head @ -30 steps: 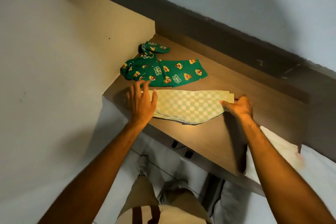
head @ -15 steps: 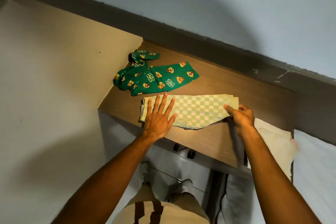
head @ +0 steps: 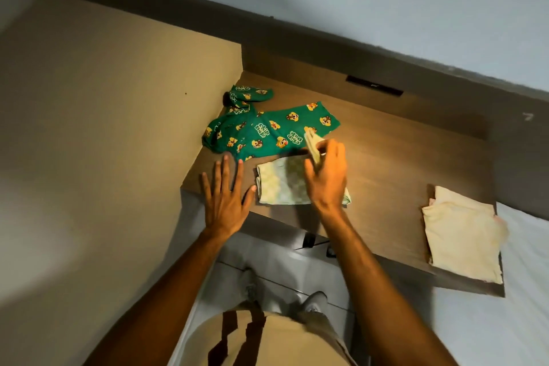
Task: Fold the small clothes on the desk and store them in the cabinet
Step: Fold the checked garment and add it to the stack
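Note:
A pale green checked garment (head: 280, 184) lies half folded near the front edge of the wooden desk (head: 392, 163). My right hand (head: 328, 175) pinches its right end, lifted and carried over the rest of the cloth. Just left of the garment my left hand (head: 225, 196) is spread flat at the desk's front left corner, holding nothing. Behind them a dark green garment with cartoon prints (head: 267, 129) lies crumpled against the left panel. A folded cream garment (head: 463, 229) rests at the desk's right end.
A tall beige cabinet side (head: 118, 116) stands directly left of the desk. A dark back panel with a slot (head: 374, 89) runs behind the desk. A white bed surface (head: 525, 276) is at the right. My legs and shoes stand on the floor below the desk edge.
My right hand has swept left, carrying the checked garment's right end over its middle. My left hand has slid off the cloth to the left. The view has shifted and shows the cream garment.

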